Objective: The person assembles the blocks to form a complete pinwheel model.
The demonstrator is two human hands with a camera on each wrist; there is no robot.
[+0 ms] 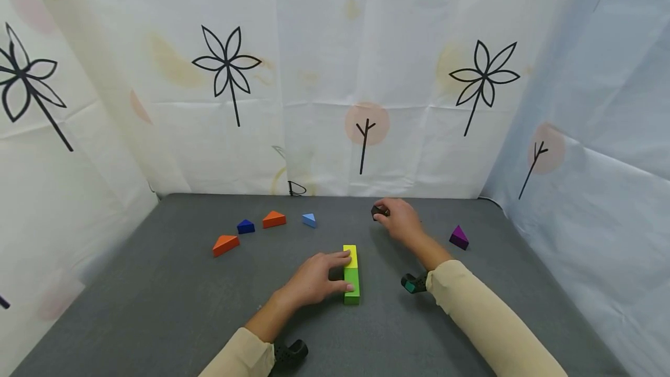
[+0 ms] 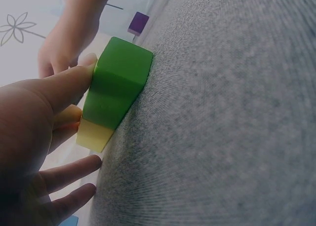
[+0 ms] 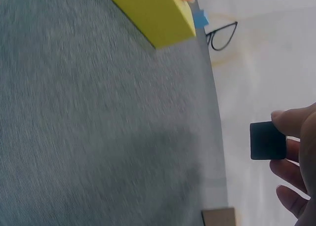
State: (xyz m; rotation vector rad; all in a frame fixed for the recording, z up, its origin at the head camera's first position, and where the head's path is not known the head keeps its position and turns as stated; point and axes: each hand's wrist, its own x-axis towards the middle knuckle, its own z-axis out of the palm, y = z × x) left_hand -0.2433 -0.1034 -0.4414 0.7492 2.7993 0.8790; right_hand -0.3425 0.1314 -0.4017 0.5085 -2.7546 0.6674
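My left hand (image 1: 316, 278) rests against a row of two blocks, its thumb on the green block (image 1: 352, 287) and its forefinger on the yellow block (image 1: 350, 256). In the left wrist view the green block (image 2: 121, 63) stands nearer than the yellow block (image 2: 94, 134), end to end with it. The other fingers are spread beside them. Farther back and to the right, my right hand (image 1: 400, 220) pinches a small black block (image 1: 378, 212) between thumb and fingers. Seen from the right wrist, the black block (image 3: 267, 140) shows a square face and is held above the table.
Left of the hands lie two orange wedges (image 1: 274, 219) (image 1: 225, 244), a dark blue wedge (image 1: 245, 226) and a light blue triangular piece (image 1: 309, 220). A purple wedge (image 1: 459, 238) sits to the right. Printed cloth (image 1: 314, 74) encloses the back and sides of the grey table (image 1: 173, 295).
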